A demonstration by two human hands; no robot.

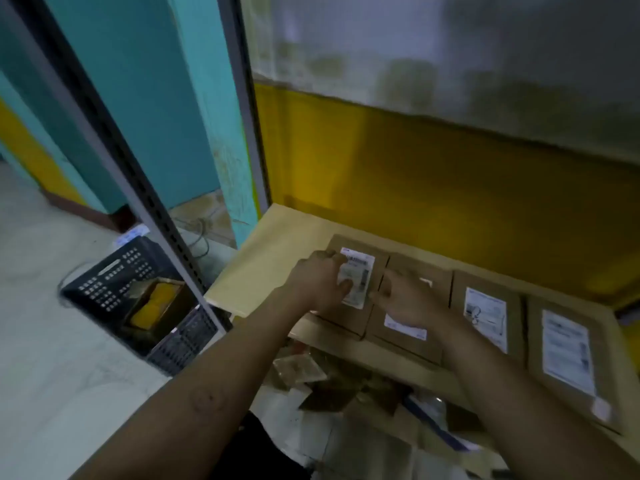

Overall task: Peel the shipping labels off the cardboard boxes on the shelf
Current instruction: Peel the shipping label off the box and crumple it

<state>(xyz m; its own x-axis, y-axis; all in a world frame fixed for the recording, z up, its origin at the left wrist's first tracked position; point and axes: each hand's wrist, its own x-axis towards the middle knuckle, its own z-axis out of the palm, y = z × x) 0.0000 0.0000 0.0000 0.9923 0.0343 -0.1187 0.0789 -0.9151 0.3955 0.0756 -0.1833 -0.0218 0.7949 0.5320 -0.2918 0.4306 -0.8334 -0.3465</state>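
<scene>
Left hand pinches the left edge of the white label on the leftmost box. Right hand lies over the second box, and blur leaves its grip undetermined. Four labelled boxes stand in a row on the shelf. A black crate sits on the floor to the left.

Left grip curled, right grip blurred, both held forward.

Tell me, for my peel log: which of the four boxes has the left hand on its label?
The leftmost box: the left hand holds its label; the others lie farther right.
</scene>
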